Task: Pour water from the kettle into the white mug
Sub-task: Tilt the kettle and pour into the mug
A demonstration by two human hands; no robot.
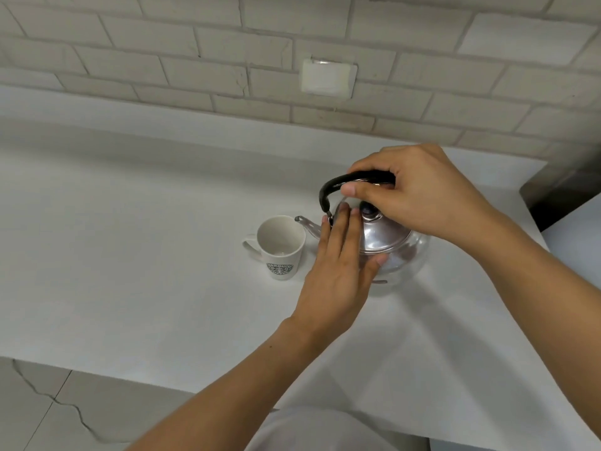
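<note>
A shiny steel kettle (pixel 387 239) with a black arched handle (pixel 331 187) stands on the white counter (pixel 130 255). Its thin spout (pixel 307 224) points left, its tip by the rim of a white mug (pixel 281 247) that stands upright with a green logo and its handle turned left. A little water shows at the mug's bottom. My right hand (pixel 419 193) is closed around the top of the black handle. My left hand (pixel 341 265) lies flat with fingers apart against the kettle's left side and lid edge, hiding the spout's base.
A white brick wall with a white wall plate (pixel 328 78) rises behind the counter. A dark appliance or block (pixel 562 190) sits at the far right edge. The counter's front edge runs along the bottom, with tiled floor (pixel 48 411) below at the left.
</note>
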